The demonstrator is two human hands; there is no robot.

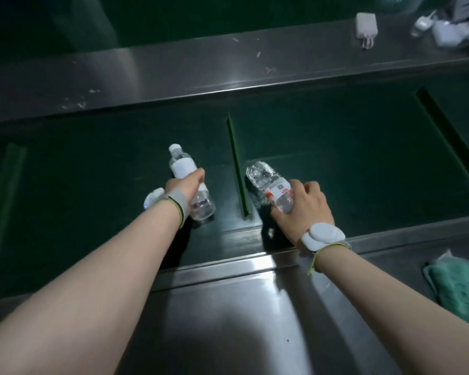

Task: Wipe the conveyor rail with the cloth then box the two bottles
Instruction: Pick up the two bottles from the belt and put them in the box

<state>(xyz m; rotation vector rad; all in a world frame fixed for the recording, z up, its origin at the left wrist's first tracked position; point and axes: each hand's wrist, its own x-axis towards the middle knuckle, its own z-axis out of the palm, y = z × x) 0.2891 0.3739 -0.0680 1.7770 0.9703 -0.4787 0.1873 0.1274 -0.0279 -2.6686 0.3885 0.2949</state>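
— Two clear plastic water bottles, and both were on the dark green conveyor belt (349, 147), one in each hand.

— Which hand had which?

— The left hand (183, 186) had its fingers (198, 174) wrapped tight around the clear bottle with the white cap and white label (186, 174), cap pointing away from the person. The right hand (305, 205) had fingers curled over the clear bottle with the red-and-white label (270, 185), which lay on its side just right of the upright green belt divider (237, 163).

— So the divider stood between the bottles?

— Yes. Both wrists wore white bands.

— And the cloth?

— The crumpled teal cloth (456, 288) lay on the near stainless steel rail (228, 307), well to the right of the right arm. The far steel rail (187, 69) carried small white objects at its right end; I couldn't tell what they were.
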